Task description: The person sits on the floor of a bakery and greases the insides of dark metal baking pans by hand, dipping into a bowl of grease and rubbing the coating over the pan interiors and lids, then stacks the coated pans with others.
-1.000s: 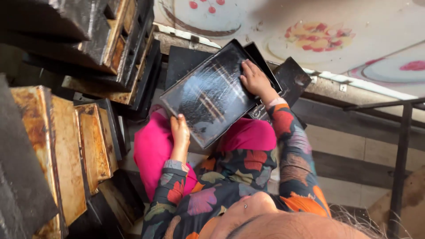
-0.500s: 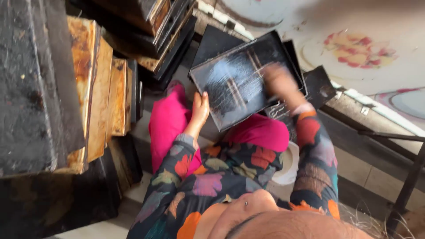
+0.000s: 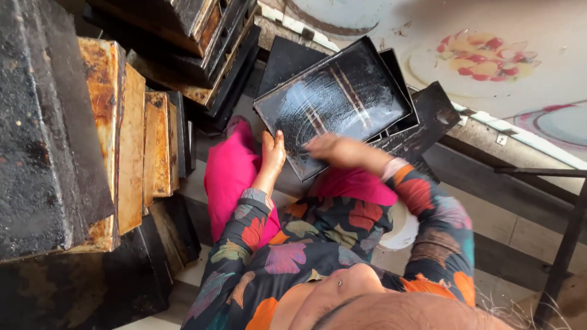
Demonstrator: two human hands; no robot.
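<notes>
1. A cramped floor corner walled by stacks of rusty, blackened metal baking trays (image 3: 104,140); a bump could topple them onto the person's pink-clad legs (image 3: 229,177).
2. The left hand (image 3: 272,156) grips the near edge of the greasy black rectangular tray (image 3: 333,104) propped on the lap; the slick surface might slip.
3. The right hand (image 3: 333,148), blurred, presses on the tray; whether it holds anything I cannot tell.

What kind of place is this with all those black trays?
Probably a bakery's back room or work area. Stacks of blackened, rusty baking trays stand on edge, and the left hand steadies a greasy black tray while the right hand, blurred, rubs across it.
</notes>
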